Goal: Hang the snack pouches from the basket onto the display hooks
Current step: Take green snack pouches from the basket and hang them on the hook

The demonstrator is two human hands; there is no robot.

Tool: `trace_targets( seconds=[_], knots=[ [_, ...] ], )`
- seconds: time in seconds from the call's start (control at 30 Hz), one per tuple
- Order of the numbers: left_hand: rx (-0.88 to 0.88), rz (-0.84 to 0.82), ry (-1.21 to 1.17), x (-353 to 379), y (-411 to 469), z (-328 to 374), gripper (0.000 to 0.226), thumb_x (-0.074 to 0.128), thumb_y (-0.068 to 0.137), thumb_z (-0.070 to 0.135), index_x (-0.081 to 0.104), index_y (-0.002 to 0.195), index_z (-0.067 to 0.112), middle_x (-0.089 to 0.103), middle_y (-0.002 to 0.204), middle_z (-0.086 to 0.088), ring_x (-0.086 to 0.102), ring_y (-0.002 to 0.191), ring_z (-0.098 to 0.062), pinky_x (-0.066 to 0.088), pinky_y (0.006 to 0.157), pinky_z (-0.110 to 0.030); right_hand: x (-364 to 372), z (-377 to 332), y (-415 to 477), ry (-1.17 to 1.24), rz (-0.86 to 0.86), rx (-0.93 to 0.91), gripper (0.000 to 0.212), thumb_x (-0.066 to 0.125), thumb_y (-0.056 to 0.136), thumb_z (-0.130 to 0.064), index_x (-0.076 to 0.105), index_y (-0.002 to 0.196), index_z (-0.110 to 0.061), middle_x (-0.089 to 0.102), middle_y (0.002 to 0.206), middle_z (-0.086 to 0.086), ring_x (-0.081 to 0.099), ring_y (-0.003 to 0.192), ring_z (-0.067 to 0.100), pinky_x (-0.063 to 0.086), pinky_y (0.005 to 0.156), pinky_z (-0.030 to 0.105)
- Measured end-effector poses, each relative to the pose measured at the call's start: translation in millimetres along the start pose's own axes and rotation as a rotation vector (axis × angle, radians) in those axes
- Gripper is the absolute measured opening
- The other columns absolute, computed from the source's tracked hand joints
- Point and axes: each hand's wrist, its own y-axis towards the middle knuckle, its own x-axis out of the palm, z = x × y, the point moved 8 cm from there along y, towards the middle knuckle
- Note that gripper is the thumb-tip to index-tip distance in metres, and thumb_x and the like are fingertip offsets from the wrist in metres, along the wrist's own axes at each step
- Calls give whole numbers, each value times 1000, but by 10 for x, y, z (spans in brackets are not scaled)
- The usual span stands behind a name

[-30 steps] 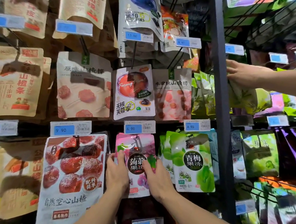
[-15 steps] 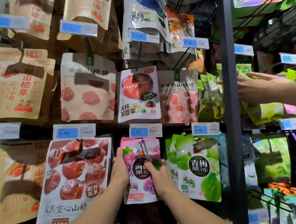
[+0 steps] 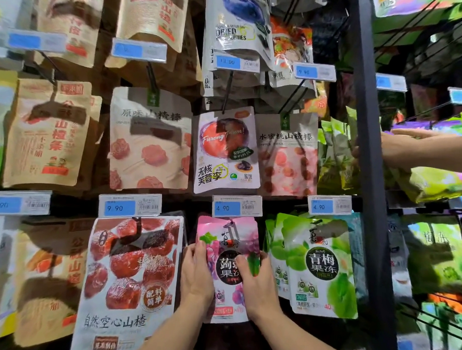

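Left hand and right hand both gripped pink pouch by its side edges, fingers curled onto the front, not spread. Pouch hung in lower row of display rack, under 4.90 price tag, between red hawthorn bag and green pouches. Likely light, soft, glossy film, probably slippery. Best held by the side seams near the top. Couldn't tell if its hang hole was seated.

A dark upright post stands among blue price tags.

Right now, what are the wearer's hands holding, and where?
Both hold the pink grape jelly pouch: left hand on its left edge, right hand on its right edge.
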Motion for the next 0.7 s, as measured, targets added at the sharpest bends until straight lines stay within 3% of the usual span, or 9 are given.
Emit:
trace_targets(
  seconds=[0.03,0.1,0.17,0.3,0.43,0.53,0.63,0.7],
  knots=[
    [18,0,59,3,23,-8,39,37,105,49,50,129,22,64,117,3,58,99,-5,42,83,-26,-9,-3,11,-30,-1,-4,84,51,94,-66,25,158,-20,60,133,-5,57,116,-6,34,115,40],
    [46,3,161,10,61,-21,58,37,103,56,35,150,21,54,144,-7,55,125,-22,44,103,-40,-12,10,55,-96,-12,0,88,43,96,-68,10,163,-21,37,160,6,37,146,18,27,119,40],
    [97,26,221,-3,50,41,63,37,102,56,27,154,23,49,150,-6,51,132,-24,42,109,-45,17,-15,45,-178,-53,13,87,36,98,-69,2,163,-23,23,168,7,27,152,26,26,120,42],
    [161,108,242,-86,-9,235,53,46,102,46,35,149,24,54,143,0,55,126,-19,46,104,-42,-26,-215,-8,-207,-2,-29,78,38,103,-57,10,163,-15,23,167,7,25,153,25,24,121,41],
    [155,141,247,-79,-2,453,38,48,100,38,44,135,25,59,133,-2,58,115,-25,49,95,-43,-156,-415,214,-113,127,19,62,53,100,-36,34,155,-14,49,148,6,44,138,26,35,116,43],
    [104,158,214,-40,77,558,18,51,99,34,45,110,22,63,109,-6,59,92,-27,45,77,-39,-201,-541,382,8,153,73,41,65,91,-25,53,130,-18,61,119,4,63,110,29,49,101,45],
    [-10,169,218,5,192,518,23,53,100,37,44,103,16,60,98,-6,57,85,-27,38,70,-36,-136,-541,511,73,132,112,21,71,85,-14,57,100,-19,66,101,7,70,91,34,57,89,50],
    [-42,149,236,46,275,452,27,50,101,41,48,103,14,60,99,-6,58,90,-28,39,72,-36,-107,-505,539,98,137,151,20,72,82,-12,58,95,-19,68,98,8,70,90,34,57,88,50]
  ],
)
